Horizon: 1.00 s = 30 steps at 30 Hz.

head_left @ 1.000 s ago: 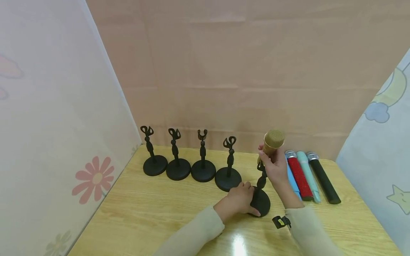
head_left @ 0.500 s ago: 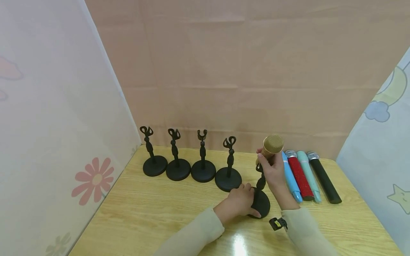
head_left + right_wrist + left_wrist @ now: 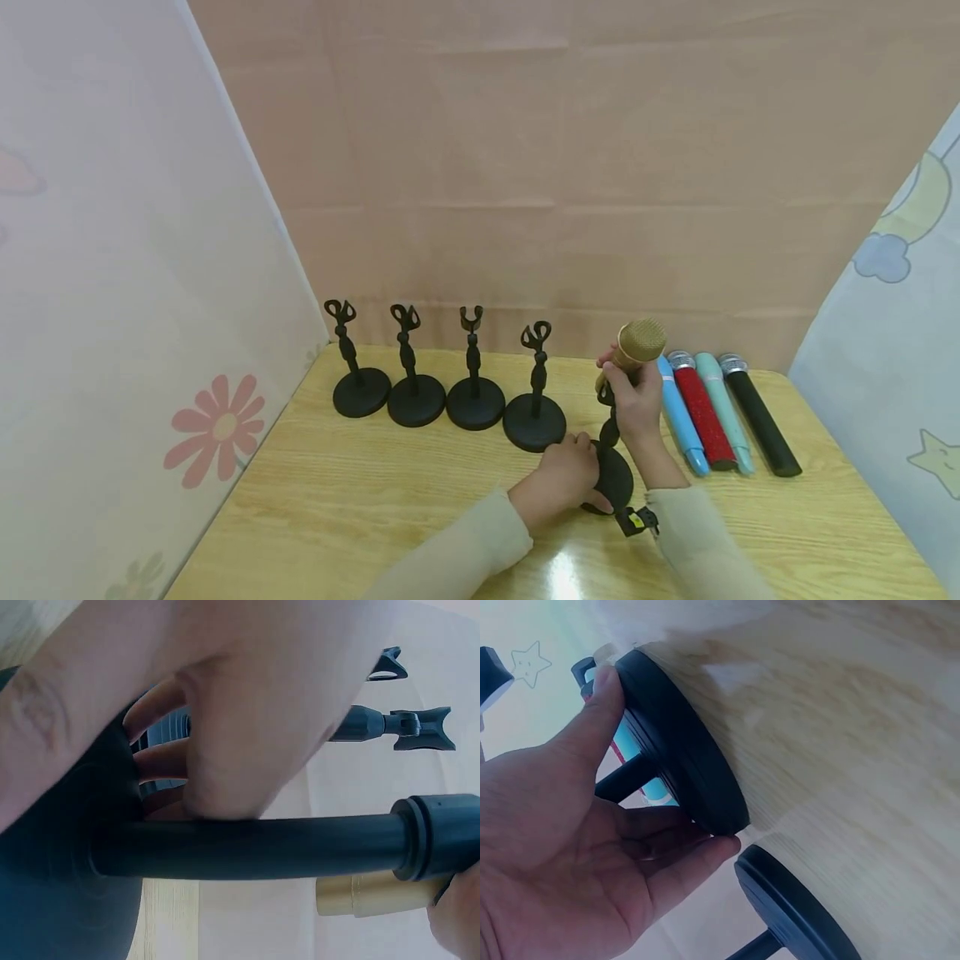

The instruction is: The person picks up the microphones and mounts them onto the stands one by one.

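Observation:
In the head view my left hand (image 3: pixel 566 477) grips the round black base (image 3: pixel 617 483) of the nearest microphone stand (image 3: pixel 609 429). The left wrist view shows the thumb and fingers of that hand (image 3: pixel 577 825) spread across opposite sides of the base rim. My right hand (image 3: pixel 636 404) holds a gold microphone (image 3: pixel 641 340) at the top of this stand, its mesh head tilted up. The lower end of the microphone (image 3: pixel 367 893) shows beside the stand's pole (image 3: pixel 255 849) in the right wrist view. Fingers partly hide the stand's clip, so its fit around the microphone cannot be told.
Several more black stands line up to the left, the closest one (image 3: pixel 535 421) near my left hand. To the right lie a blue microphone (image 3: pixel 684 421), a red one (image 3: pixel 705 417), a mint-green one (image 3: pixel 725 417) and a black one (image 3: pixel 761 421) on the wooden table (image 3: pixel 360 500).
My right hand and the gold microphone have come down slightly and the wrist has shifted left, uncovering more of the blue microphone. My left hand stays on the base.

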{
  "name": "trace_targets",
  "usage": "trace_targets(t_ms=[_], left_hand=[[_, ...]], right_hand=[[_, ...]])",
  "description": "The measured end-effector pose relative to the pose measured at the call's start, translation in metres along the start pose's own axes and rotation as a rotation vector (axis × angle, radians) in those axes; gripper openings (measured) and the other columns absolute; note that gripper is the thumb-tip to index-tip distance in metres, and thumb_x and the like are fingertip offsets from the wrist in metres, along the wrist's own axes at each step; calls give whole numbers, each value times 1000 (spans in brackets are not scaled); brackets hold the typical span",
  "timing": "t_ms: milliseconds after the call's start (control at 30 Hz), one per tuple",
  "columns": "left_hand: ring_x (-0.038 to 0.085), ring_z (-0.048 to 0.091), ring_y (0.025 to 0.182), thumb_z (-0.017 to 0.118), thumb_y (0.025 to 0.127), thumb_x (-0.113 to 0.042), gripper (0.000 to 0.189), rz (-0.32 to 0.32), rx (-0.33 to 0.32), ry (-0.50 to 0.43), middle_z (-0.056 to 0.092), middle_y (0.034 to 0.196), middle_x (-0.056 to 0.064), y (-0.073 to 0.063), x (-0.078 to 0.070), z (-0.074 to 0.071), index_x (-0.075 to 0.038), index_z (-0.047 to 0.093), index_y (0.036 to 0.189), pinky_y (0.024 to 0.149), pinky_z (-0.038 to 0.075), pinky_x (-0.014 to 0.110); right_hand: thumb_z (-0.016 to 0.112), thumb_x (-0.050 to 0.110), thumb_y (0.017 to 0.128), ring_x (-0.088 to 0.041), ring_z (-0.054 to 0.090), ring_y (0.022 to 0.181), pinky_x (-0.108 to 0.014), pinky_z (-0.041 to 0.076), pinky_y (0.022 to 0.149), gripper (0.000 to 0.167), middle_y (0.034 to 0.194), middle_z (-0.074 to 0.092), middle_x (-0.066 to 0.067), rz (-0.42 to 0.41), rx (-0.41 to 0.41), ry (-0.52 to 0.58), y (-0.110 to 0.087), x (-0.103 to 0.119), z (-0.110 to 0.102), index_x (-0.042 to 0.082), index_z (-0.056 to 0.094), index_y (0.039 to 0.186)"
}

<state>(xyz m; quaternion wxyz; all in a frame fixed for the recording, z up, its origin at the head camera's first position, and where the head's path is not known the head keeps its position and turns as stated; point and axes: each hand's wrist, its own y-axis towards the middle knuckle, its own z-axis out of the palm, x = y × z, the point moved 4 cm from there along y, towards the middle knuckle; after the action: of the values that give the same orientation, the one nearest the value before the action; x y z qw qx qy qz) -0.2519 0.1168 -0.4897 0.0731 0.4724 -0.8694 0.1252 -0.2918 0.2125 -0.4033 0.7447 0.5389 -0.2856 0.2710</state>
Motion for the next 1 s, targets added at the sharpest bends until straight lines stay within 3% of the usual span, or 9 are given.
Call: trace_targets(t_ms=[100, 300, 500, 833, 1000], left_hand=[[7, 51, 87, 52, 74, -90, 85, -11, 22, 37, 48, 101, -7, -2, -2, -3, -22, 64, 125, 60, 51, 23], [7, 50, 87, 55, 73, -90, 85, -47, 54, 53, 48, 101, -7, -1, -3, -7, -24, 65, 124, 61, 51, 22], [7, 52, 90, 58, 70, -90, 87, -67, 67, 43, 49, 103, -7, 2, -5, -4, -26, 65, 128, 62, 51, 22], [6, 54, 86, 58, 68, -91, 86, -90, 85, 50, 52, 101, -8, 5, -6, -5, -26, 67, 124, 61, 51, 21], [5, 54, 86, 57, 69, -92, 87, -96, 106, 52, 51, 102, -8, 4, -6, -5, -27, 66, 126, 61, 52, 20]], right_hand=[[53, -13, 86, -12, 66, 74, -21, 53, 69, 19, 81, 69, -3, -4, -40, -11, -1, -1, -1, -6, 64, 100], [46, -16, 80, -14, 63, 64, -22, 52, 61, 17, 73, 67, -6, 8, -70, 24, -1, -2, 0, -26, 52, 93], [41, -14, 76, -17, 63, 60, -23, 56, 59, 23, 71, 66, -12, 42, -55, 56, -1, -3, 0, -23, 54, 92], [42, -9, 75, -16, 66, 61, -23, 57, 62, 21, 70, 67, -10, 22, 62, 59, -8, -7, -3, -17, 53, 92], [50, -13, 90, -16, 66, 63, -24, 58, 64, 9, 74, 66, -8, 89, 150, 81, -7, -8, -3, -8, 55, 96]])
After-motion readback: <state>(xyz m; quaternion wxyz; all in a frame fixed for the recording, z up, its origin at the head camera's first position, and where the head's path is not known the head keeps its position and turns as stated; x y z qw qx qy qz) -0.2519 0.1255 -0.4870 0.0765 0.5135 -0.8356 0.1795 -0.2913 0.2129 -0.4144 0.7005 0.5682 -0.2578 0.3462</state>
